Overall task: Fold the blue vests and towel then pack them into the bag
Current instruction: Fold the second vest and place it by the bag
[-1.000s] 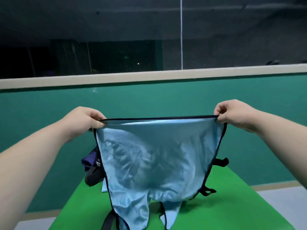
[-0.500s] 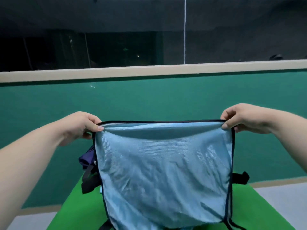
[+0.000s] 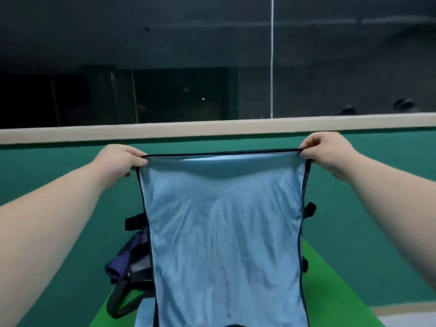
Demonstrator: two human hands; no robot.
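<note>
Blue vest [image 3: 224, 232] — pinched by left hand [image 3: 122, 159], right hand [image 3: 330, 154] — hangs over green table [image 3: 330, 293], teal wall [image 3: 35, 161] behind.

light blue vest [image 3: 224, 232] with dark trim, green table [image 3: 330, 279].

Green table [image 3: 330, 291], teal wall [image 3: 47, 161], beige ledge [image 3: 212, 128]

1. Dim indoor light; the upper half, behind the dark glass [image 3: 165, 90], is nearly black with a few faint glints.
2. Soft, even light falls on the blue vest [image 3: 224, 232]; a shadow band lies under its top hem.
3. The picture is slightly soft overall, and wide-angle bending bows the ledge [image 3: 212, 128].
</note>
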